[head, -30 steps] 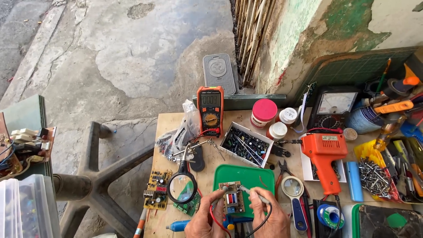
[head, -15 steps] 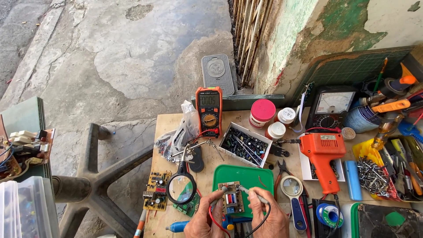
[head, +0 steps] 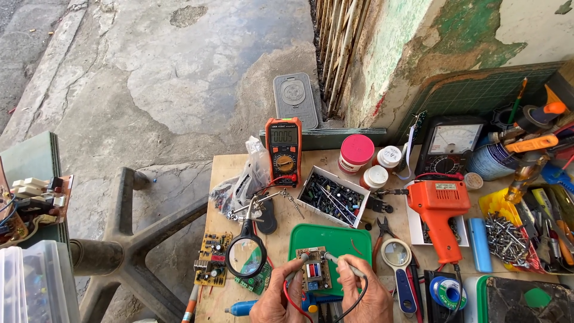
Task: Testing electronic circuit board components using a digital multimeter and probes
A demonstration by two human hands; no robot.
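Circuit board (head: 314, 276) flat on green tray (head: 335, 239), long axis toward the wall.

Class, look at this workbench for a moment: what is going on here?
A person is probing a small circuit board that lies on a green tray. The left hand holds one probe and the right hand the other, both tips touching the board. Red and black leads run from the hands. An orange multimeter stands behind, and an orange soldering gun lies to the right.
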